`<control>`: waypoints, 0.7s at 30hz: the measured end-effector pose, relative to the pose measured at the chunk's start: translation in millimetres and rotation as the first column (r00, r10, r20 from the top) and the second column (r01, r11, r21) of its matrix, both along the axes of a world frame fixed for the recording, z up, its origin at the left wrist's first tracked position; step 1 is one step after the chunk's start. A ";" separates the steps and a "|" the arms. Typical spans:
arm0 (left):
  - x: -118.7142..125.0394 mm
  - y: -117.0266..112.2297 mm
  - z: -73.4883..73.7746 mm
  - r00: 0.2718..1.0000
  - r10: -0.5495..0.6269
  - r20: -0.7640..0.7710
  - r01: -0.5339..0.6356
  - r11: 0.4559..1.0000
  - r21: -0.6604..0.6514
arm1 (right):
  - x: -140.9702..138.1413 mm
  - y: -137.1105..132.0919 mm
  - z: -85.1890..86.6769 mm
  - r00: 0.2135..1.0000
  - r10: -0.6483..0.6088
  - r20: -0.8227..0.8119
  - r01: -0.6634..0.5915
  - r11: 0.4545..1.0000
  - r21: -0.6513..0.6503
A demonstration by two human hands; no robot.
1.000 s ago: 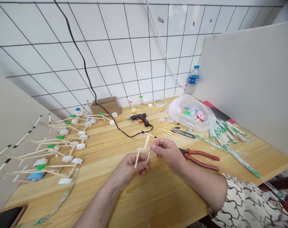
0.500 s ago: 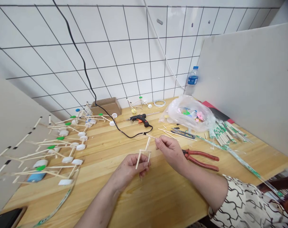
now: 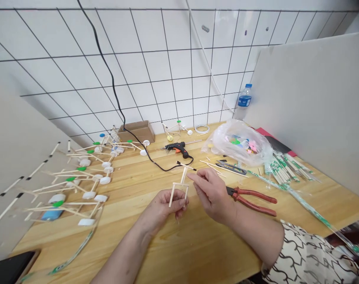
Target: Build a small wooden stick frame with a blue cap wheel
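Note:
My left hand (image 3: 169,205) is closed on a small frame of thin wooden sticks (image 3: 179,184), pinching it by its lower legs. Across the top of that frame lies a short stick with black ends (image 3: 186,166). My right hand (image 3: 210,191) is just right of the frame, index finger stretched out and its tip close to the upright below the cross stick; whether it touches I cannot tell. Nothing shows between the right fingers. Red-handled pliers (image 3: 253,197) lie beside my right wrist, and a black glue gun (image 3: 178,148) lies beyond the frame.
Several stick assemblies with white wheels (image 3: 105,180) stand at left. A cardboard box (image 3: 138,132), plastic bag of coloured parts (image 3: 238,144), thread snips (image 3: 232,167), wrapped stick bundles (image 3: 283,169) and water bottle (image 3: 244,101) are further back. A black cord (image 3: 114,90) hangs onto the table.
The black-ended stick now lies across the frame's top, and my right fingers have come off it with the index extended. My left hand keeps its grip; the camera view has shifted slightly.

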State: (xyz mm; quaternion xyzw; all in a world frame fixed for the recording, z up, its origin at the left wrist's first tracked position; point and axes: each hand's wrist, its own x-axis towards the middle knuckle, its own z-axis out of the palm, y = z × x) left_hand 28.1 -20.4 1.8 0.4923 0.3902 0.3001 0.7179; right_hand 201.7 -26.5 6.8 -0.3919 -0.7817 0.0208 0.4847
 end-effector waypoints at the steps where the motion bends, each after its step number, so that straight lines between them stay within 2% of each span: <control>1: -0.1 0.2 -0.1 1.000 0.000 0.007 0.000 1.000 -0.001 | 0.2 -0.3 -0.5 0.999 -0.005 0.037 0.005 1.000 0.018; 10: -0.6 0.5 -1.9 0.999 -0.038 0.028 0.038 0.999 0.003 | 1.2 0.8 -2.9 0.986 -0.027 0.167 0.006 0.993 0.121; 21: 0.8 -1.1 1.2 0.999 -0.011 0.048 0.011 1.000 -0.011 | 1.6 1.0 -4.5 0.973 -0.028 0.229 -0.005 0.990 0.141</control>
